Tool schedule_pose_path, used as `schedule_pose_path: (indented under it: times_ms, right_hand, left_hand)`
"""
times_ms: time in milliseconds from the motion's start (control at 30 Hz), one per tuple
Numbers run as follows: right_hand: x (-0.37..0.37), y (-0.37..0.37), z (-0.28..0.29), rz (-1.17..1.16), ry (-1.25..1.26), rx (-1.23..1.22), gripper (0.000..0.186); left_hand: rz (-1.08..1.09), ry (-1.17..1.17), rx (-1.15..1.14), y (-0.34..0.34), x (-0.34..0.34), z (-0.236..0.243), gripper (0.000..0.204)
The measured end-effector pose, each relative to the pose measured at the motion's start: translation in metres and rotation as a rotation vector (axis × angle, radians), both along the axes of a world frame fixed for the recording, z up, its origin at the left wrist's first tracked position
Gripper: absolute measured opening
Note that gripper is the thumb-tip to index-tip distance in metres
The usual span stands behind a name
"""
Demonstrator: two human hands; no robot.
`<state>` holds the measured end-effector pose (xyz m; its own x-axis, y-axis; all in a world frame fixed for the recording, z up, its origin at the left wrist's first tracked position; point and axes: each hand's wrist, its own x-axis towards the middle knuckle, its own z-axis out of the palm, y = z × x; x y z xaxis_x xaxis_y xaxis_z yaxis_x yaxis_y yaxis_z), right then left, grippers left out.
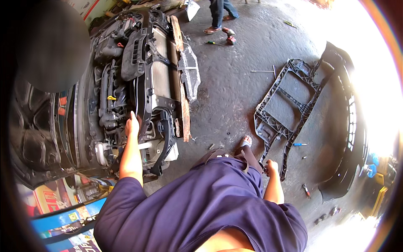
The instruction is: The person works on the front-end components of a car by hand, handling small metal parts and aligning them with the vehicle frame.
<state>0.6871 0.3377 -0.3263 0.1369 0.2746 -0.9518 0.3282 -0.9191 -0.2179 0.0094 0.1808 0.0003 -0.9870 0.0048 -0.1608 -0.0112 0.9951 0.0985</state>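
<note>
My left hand (132,125) reaches into the front of an open engine bay, beside the black front panel (145,94) above the radiator (161,63). Its fingers look curled, with one digit pointing up; what they hold, if anything, is hidden. Low on my right side, my right hand (272,168) is closed, near the lower leg of a black lattice frame (273,94) on the floor. Whether it holds anything cannot be made out. A yellow dipstick handle (111,98) stands out on the engine (110,84).
A black bumper cover (343,126) lies at the right. On the dark floor are a red cordless drill (229,35), a T-handle wrench (273,71), a blue-handled screwdriver (299,144) and a red-handled tool (306,191). Another person's legs (217,14) are at the top.
</note>
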Motion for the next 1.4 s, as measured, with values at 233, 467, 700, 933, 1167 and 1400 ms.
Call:
schedule_pose_path:
  times_ms: [233, 467, 700, 933, 1167, 1400]
  right_hand:
    - [0.039, -0.044, -0.026, -0.052, -0.050, -0.172, 0.024]
    - [0.058, -0.042, -0.032, 0.010, -0.063, -0.217, 0.018]
    - [0.020, 0.009, -0.013, 0.120, -0.057, -0.148, 0.023]
    - [-0.018, 0.042, 0.003, 0.180, -0.032, -0.071, 0.028]
    - [-0.006, 0.057, 0.015, 0.127, 0.011, -0.076, 0.025]
    - [0.041, 0.065, 0.030, 0.055, -0.122, -0.234, 0.022]
  left_hand:
    - [-0.187, -0.064, 0.138, -0.046, -0.055, -0.026, 0.085]
    - [-0.171, 0.023, 0.033, -0.017, -0.010, -0.004, 0.085]
    - [-0.058, 0.137, -0.022, 0.004, 0.028, 0.011, 0.071]
    - [-0.042, 0.173, 0.033, -0.003, 0.022, 0.008, 0.064]
    - [-0.062, 0.225, 0.122, -0.011, 0.020, 0.000, 0.062]
    - [-0.132, 0.568, 0.651, 0.036, 0.005, 0.015, 0.040]
